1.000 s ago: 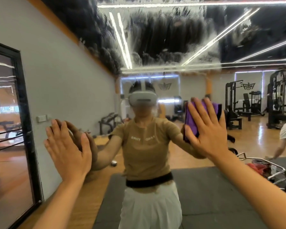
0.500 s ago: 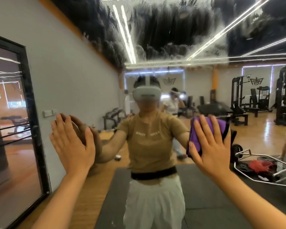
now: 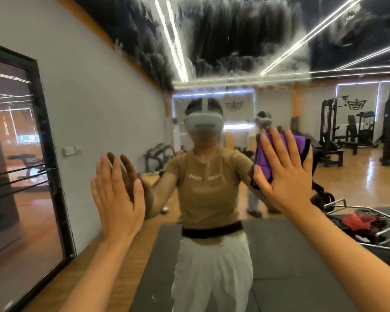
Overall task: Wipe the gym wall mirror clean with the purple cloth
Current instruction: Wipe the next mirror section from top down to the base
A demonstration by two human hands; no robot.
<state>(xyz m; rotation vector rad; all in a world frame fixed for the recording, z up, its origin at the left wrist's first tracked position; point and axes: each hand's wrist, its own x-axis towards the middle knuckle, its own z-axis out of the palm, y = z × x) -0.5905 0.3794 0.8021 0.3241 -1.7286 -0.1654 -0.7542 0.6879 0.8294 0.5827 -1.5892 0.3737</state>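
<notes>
**Remote op:** Gym floor and weight machines fill the wall mirror (image 3: 212,52) in front of me, and its top band is a smear of streaky white residue across the reflected ceiling lights.

**Partner:** What has moved in the last second?

**Remote op:** My right hand (image 3: 286,176) dipped low with the purple cloth (image 3: 279,154) half a second ago, and now it is back up at about shoulder height of my reflection. I read that as an up-and-down wiping stroke over the middle of the glass. The streaked band above is untouched, so I judge a good part of the job is left.

**Partner:** Grips?

**Remote op:** Right one is spread wide, fingers straight, palm pressing the cloth flat to the glass, with nothing pinched. My left hand (image 3: 116,199) is also flat and wide, fingers together, braced against the mirror at the left and meeting its own reflection. It has barely shifted.

**Partner:** And the cloth?

**Remote op:** Folded into a thick pad, deep purple with a dark edge, poking out above and to the left of my fingers. Wet or dry, I cannot tell.
</notes>
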